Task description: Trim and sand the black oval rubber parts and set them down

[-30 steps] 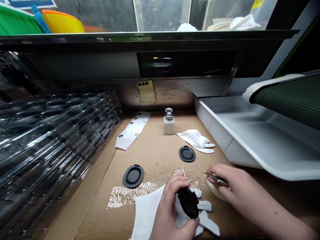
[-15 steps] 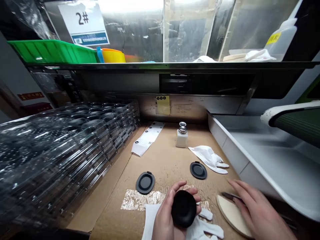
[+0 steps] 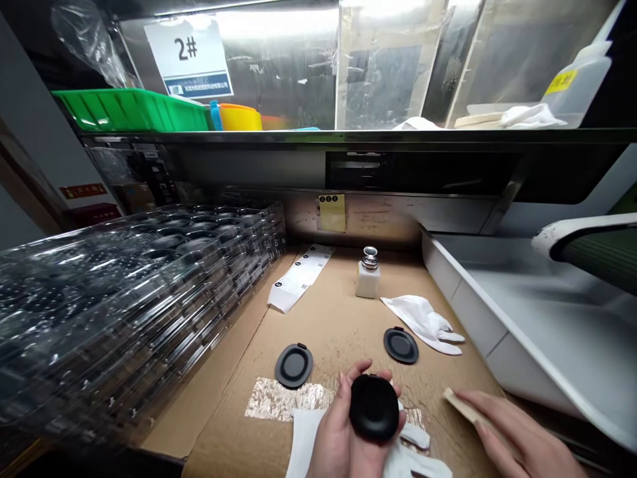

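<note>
My left hand (image 3: pixel 343 438) is cupped, palm up, with its fingers curled round a black rounded case (image 3: pixel 374 408). At the right, my right hand (image 3: pixel 517 431) grips a beige flat pad (image 3: pixel 470 413), seen nearly edge-on, between thumb and fingers. Two dark grey round pieces with a small tab lie on the cardboard: one grey piece (image 3: pixel 294 366) left of my left hand, the other grey piece (image 3: pixel 401 345) above and right of it. A white glove (image 3: pixel 307 431) lies partly hidden under my left hand.
Stacked clear plastic trays (image 3: pixel 199 285) line the left. On the cardboard (image 3: pixel 328 318) stand a pump bottle (image 3: pixel 367 279), a label strip (image 3: pixel 301 279) and another white glove (image 3: pixel 423 322). A white bin (image 3: pixel 462 292) borders the right; a shelf (image 3: pixel 298 137) crosses above.
My right hand has taken up the beige pad, which lay flat; the thin dark tool at my fingers no longer shows. The black case has turned in my left hand. The view has shifted slightly.
</note>
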The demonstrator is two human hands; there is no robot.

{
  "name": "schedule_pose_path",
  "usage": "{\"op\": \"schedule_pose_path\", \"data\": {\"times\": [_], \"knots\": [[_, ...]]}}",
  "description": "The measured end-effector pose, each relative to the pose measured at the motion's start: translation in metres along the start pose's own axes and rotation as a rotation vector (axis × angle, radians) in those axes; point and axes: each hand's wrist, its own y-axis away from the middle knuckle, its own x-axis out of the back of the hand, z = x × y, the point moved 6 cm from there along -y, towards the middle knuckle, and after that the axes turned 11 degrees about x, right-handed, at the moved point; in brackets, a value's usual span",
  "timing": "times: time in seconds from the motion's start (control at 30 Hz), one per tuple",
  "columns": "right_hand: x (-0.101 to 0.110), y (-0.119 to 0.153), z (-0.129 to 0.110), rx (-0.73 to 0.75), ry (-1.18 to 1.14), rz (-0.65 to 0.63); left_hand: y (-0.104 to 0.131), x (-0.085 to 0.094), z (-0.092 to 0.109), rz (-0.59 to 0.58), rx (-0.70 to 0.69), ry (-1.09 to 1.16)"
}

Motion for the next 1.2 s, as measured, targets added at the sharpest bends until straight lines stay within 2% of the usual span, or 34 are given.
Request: {"op": "schedule_pose_path", "data": {"times": [0.13,0.23,0.33,0.47,0.57,0.67,0.83,1.03,1.2], "knots": [[0.005,-0.001,0.011,-0.2,-0.02,0.067,0.002,0.003,0.001,0.015,0.033,0.032],[0.013,-0.009,0.003,-0.21,0.001,0.128,0.002,0.005,0.0,0.028,0.033,0.018],[0.026,-0.03,-0.028,-0.07,-0.023,0.211,0.002,0.006,-0.001,0.039,0.021,-0.003],[0.032,-0.066,-0.083,0.233,-0.159,0.25,0.001,0.004,-0.001,0.03,0.004,-0.061],[0.029,-0.081,-0.102,0.32,-0.154,0.262,0.002,0.002,0.0,0.022,-0.03,-0.08],[0.027,-0.082,-0.102,0.318,-0.128,0.265,0.002,0.001,0.001,0.043,-0.032,-0.093],[0.027,-0.075,-0.097,0.314,-0.085,0.192,0.003,-0.004,-0.001,-0.007,-0.009,-0.076],[0.03,-0.082,-0.099,0.286,-0.158,0.257,0.004,-0.005,0.001,0.067,-0.01,-0.105],[0.032,-0.081,-0.1,0.322,-0.122,0.217,0.004,-0.011,-0.001,-0.021,0.005,-0.08]]}}
